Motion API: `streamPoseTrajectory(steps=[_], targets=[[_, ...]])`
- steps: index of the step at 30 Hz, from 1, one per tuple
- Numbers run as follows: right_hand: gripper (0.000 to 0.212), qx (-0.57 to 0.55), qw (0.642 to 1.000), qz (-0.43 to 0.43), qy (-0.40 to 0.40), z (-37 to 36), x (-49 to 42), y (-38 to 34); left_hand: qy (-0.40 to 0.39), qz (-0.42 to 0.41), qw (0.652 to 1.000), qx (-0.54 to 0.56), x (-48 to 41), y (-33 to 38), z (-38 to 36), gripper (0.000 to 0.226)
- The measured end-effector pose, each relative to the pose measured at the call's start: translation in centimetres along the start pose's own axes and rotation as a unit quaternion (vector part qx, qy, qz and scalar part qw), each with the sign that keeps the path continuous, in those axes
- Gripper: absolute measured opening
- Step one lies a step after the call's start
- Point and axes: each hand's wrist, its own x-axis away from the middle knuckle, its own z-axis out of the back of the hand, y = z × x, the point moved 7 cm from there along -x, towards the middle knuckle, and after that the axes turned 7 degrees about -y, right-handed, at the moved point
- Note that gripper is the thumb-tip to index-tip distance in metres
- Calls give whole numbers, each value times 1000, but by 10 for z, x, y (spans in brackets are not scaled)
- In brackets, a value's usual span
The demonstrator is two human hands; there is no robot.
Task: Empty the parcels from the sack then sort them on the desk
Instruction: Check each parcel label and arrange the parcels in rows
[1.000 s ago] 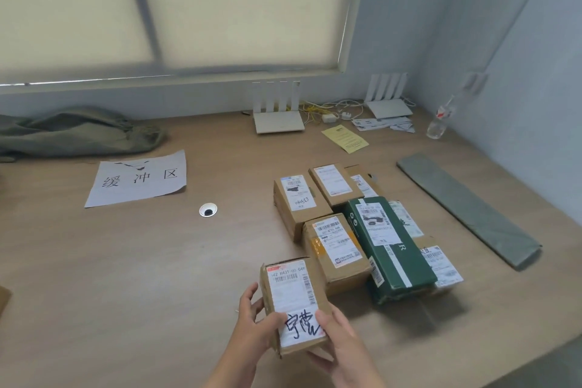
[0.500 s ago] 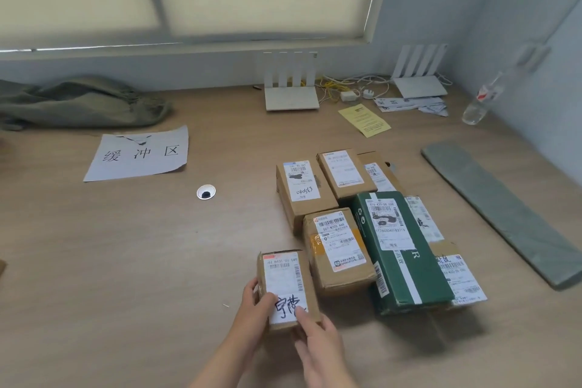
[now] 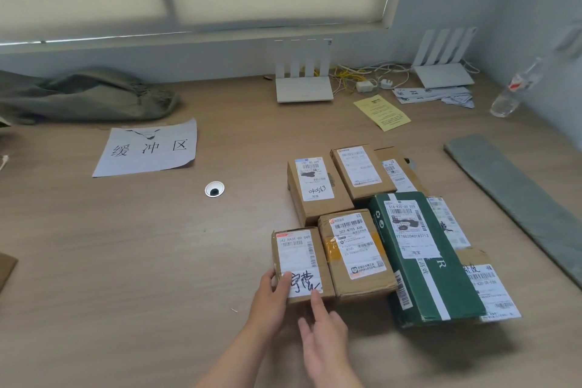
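A small brown parcel (image 3: 299,257) with a white label and black handwriting lies flat on the desk (image 3: 126,261), pressed against the left side of a taped brown parcel (image 3: 356,252). My left hand (image 3: 271,302) grips its near left corner, thumb on the label. My right hand (image 3: 324,334) is open, its index fingertip touching the parcel's near edge. Right of these lies a long green parcel (image 3: 422,261) on top of flatter labelled parcels. Two more brown parcels (image 3: 315,189) (image 3: 359,170) sit behind. The limp olive sack (image 3: 82,94) lies at the back left.
A paper sign (image 3: 151,148) with printed characters lies left of centre, a cable hole (image 3: 214,189) near it. Two white routers (image 3: 304,88) (image 3: 444,72), cables, a yellow leaflet (image 3: 382,112) and a plastic bottle (image 3: 510,94) line the back. A grey-green folded strip (image 3: 519,198) lies at the right.
The small parcel went from held up in both hands down onto the desk beside the taped parcel. My right hand has let go and opened.
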Motion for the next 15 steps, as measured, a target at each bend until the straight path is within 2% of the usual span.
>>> streamPoseTrajectory(steps=[3, 6, 7, 11, 15], targets=[[32, 10, 1000, 6, 5, -3, 0, 1, -20, 17, 999, 22, -1, 0, -2, 52], [42, 12, 1000, 5, 25, -5, 6, 5, -22, 34, 999, 12, -1, -8, 4, 84], [45, 16, 999, 0, 32, -6, 11, 7, -17, 37, 999, 3, 2, -10, 9, 85], [56, 30, 997, -14, 63, -13, 31, 24, 8, -6, 1000, -7, 33, -1, 39, 60], [41, 30, 999, -11, 19, -49, 55, 50, 18, -85, 996, 22, 65, 15, 95, 33]])
